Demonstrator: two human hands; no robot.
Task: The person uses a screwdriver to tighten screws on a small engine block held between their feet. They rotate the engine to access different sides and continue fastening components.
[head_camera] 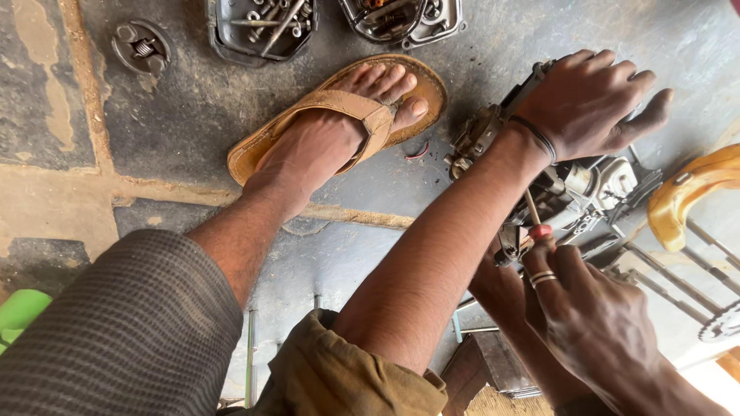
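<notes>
The stained grey concrete floor (193, 100), patched with sandy brown, fills the view. On it, right of middle, sits a grimy grey metal engine assembly (574, 189) with cast housings and bolts, partly hidden under the arms. The person's bare leg runs from a grey ribbed trouser cuff (131, 331) to a foot in a tan leather flip-flop sandal (339, 108), planted flat on the floor just left of the engine. The left hand (590, 104), a thin black band at the wrist, lies on top of the engine with fingers spread and palm pressed down on the metal. The right hand (593, 316), wearing silver rings on one finger, is curled closed around a red-handled screwdriver (536, 219) whose thin steel shaft angles up into the engine just below the left wrist; where the tip sits cannot be made out. At the right edge curves a yellow-orange plastic part (686, 192), with thin metal rods (663, 270) and a toothed sprocket (721, 323) near it. At the top edge rest two dark metal engine covers: the left cover (262, 27) holds loose bolts and screws, while the right cover (401, 19) is near it. A small round black part with a spring (140, 46) lies at upper left.
</notes>
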